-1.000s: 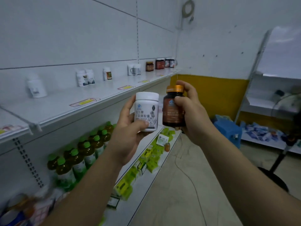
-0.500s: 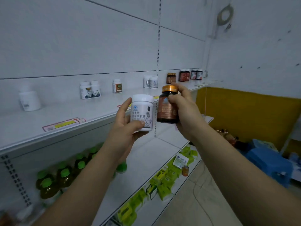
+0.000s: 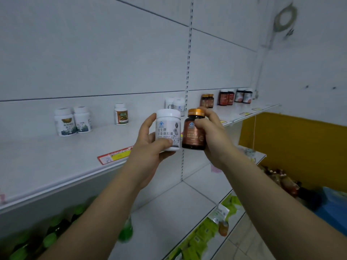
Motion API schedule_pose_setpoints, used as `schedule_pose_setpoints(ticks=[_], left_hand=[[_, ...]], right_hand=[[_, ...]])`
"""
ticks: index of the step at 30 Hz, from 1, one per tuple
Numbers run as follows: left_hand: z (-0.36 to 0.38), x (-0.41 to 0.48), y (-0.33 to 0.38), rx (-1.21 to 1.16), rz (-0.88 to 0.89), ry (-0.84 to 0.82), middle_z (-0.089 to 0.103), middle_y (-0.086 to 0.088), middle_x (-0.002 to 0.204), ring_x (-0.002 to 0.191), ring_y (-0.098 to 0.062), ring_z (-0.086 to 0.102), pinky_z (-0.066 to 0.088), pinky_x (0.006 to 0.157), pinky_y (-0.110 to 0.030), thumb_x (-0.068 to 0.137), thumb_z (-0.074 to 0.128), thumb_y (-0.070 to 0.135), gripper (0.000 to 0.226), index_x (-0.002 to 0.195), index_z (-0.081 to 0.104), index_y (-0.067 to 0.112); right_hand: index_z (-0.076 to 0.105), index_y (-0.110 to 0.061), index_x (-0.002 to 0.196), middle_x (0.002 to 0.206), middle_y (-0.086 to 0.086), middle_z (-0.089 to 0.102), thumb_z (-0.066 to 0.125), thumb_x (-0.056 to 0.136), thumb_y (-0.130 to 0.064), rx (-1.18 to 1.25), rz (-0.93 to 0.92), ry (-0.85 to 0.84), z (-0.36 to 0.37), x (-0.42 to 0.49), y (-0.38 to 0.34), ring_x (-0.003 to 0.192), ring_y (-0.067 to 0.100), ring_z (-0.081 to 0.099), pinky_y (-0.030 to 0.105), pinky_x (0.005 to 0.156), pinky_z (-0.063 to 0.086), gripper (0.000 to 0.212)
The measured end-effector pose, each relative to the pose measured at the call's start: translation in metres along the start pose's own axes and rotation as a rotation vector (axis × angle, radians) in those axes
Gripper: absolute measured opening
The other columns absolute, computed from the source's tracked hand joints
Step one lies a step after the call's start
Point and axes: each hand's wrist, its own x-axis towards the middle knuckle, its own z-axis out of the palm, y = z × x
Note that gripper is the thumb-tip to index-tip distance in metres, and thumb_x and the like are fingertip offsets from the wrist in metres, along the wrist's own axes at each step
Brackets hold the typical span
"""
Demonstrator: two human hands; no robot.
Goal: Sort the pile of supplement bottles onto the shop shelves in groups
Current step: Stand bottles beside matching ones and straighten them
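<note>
Head view: my left hand [image 3: 150,156] wraps the white bottle [image 3: 168,132] and my right hand [image 3: 212,136] grips the amber bottle [image 3: 194,132], the two held just beside each other. Both look light, rigid and slick, so I'd grip mid-body, not the cap. Caps on, contents unseen. Beyond my hands the shelf [image 3: 56,166] holds a white pair [image 3: 177,104] and an amber pair [image 3: 206,100].

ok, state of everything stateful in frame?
white bottle: upright, cap on, held in left grip
amber bottle: upright, gold cap on, held in right grip
shelved white pair: standing, capped
shelved dark bottles: standing, capped, grouped at far end
</note>
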Motion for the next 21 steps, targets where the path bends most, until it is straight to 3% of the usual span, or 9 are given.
schedule_pose_setpoints(ticks=[5,10,15,21], left_hand=[[0.015,0.030,-0.018,0.093,0.021,0.076,0.062,-0.011,0.115,0.103,-0.028,0.064,0.055,0.085,-0.041,0.083,0.054,-0.012,0.078,0.140,0.031,0.037],[0.052,0.068,-0.045,0.155,0.051,0.132,0.062,-0.013,0.113,0.100,-0.028,0.064,0.056,0.083,-0.040,0.080,0.048,-0.018,0.076,0.134,0.036,0.034],[0.115,0.116,-0.081,0.166,0.032,0.171,0.064,-0.009,0.109,0.092,-0.022,0.064,0.056,0.080,-0.040,0.066,0.051,-0.002,0.074,0.133,0.044,0.029],[0.177,0.167,-0.111,0.184,-0.008,0.253,0.063,-0.010,0.114,0.099,-0.025,0.063,0.055,0.084,-0.040,0.089,0.044,0.000,0.046,0.131,0.046,0.020]], right_hand=[[0.052,-0.032,0.117,0.109,0.007,0.061,0.050,0.090,-0.006,0.055,0.004,-0.082,-0.024,0.047,0.016,0.087,0.021,0.063,0.037,0.068,0.054,0.037],[0.056,-0.039,0.105,0.113,0.011,0.062,0.052,0.090,-0.008,0.080,0.022,-0.126,-0.073,0.093,0.025,0.094,0.029,0.064,0.052,0.085,0.053,0.035],[0.055,-0.039,0.106,0.106,0.005,0.063,0.052,0.091,-0.009,0.034,0.026,-0.181,-0.140,0.142,0.027,0.091,0.024,0.064,0.048,0.084,0.054,0.034],[0.051,-0.036,0.118,0.109,0.004,0.061,0.053,0.092,-0.012,-0.003,0.026,-0.232,-0.204,0.198,0.022,0.091,0.021,0.064,0.039,0.076,0.055,0.036]])
